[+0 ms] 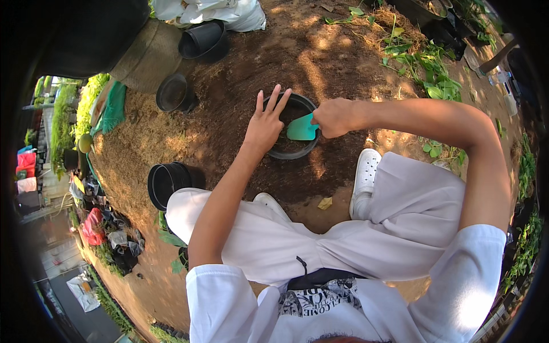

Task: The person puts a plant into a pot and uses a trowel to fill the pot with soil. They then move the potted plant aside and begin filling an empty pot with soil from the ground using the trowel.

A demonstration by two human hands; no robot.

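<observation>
A round black plastic pot (pixel 293 153) stands on the soil in front of me, with dark soil inside it. My right hand (pixel 336 118) grips a green hand trowel (pixel 303 127) at the pot's right side. The trowel's blade lies inside the pot, angled down towards the soil, and its handle is hidden in my fist. Over the pot's left rim is my left hand (pixel 266 122), fingers spread and pointing away from me. Whether its thumb or palm presses on the rim cannot be made out.
Empty black pots (pixel 171 92) stand to the left, with stacked pots (pixel 167 184) by my knee. Farther off are another pair of black pots (pixel 203 40), a woven sack (pixel 150 55) and white sacks (pixel 227 13). Uprooted green vines (pixel 437 77) lie at right.
</observation>
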